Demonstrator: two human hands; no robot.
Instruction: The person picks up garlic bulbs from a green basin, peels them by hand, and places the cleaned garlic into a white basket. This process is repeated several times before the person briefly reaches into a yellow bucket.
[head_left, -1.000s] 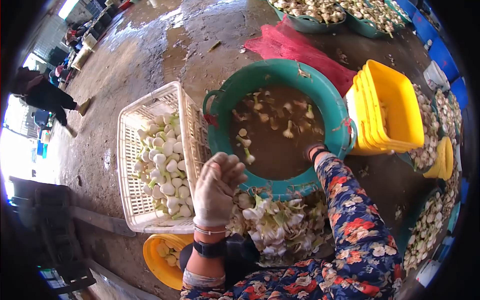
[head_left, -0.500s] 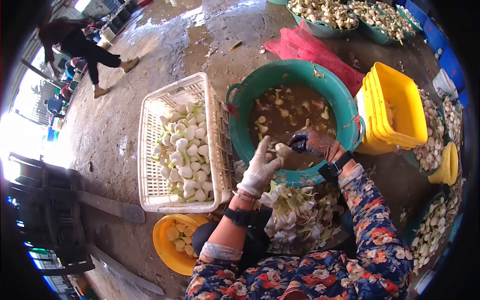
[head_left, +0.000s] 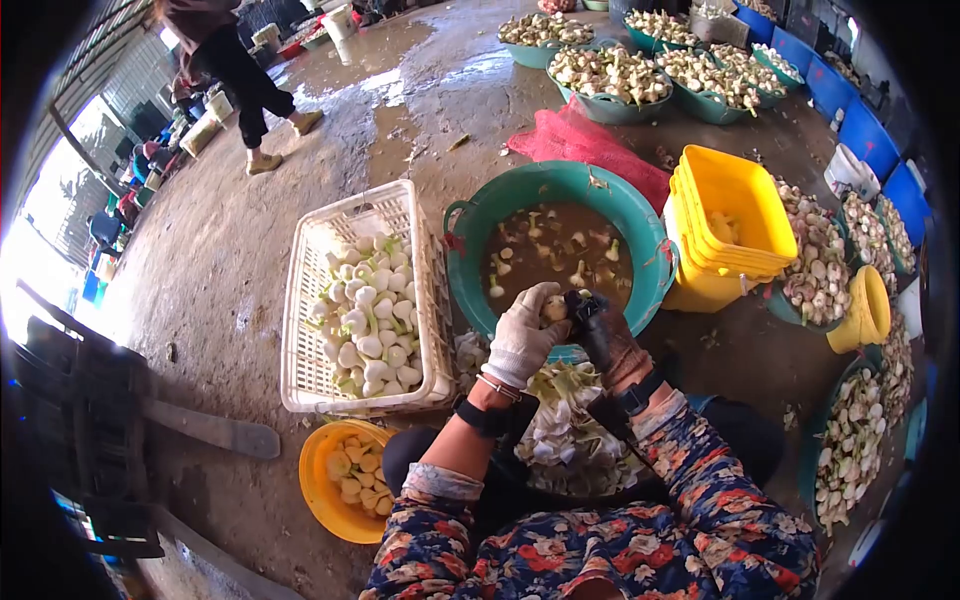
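Note:
My left hand (head_left: 522, 335), in a pale glove, is closed round a small whitish bulb (head_left: 553, 309) just over the near rim of the green tub (head_left: 470, 240). My right hand (head_left: 603, 335), in a dark wet glove, meets it from the right and grips a dark tool at the bulb; I cannot make out what the tool is. Muddy water with floating bulbs fills the tub. A heap of peeled leaves (head_left: 565, 420) lies below both hands. A white crate (head_left: 310, 290) of cleaned bulbs stands to the left.
A small yellow bowl (head_left: 325, 500) of bulbs sits at my left knee. Stacked yellow bins (head_left: 735, 195) stand right of the tub, a red net sack (head_left: 585, 145) behind it. Tubs of bulbs line the back and right. A person (head_left: 235, 60) walks on the wet floor, far left.
My right hand came out of the water to meet my left hand. Both now work on one bulb near the tub's rim. The person at the back walked right.

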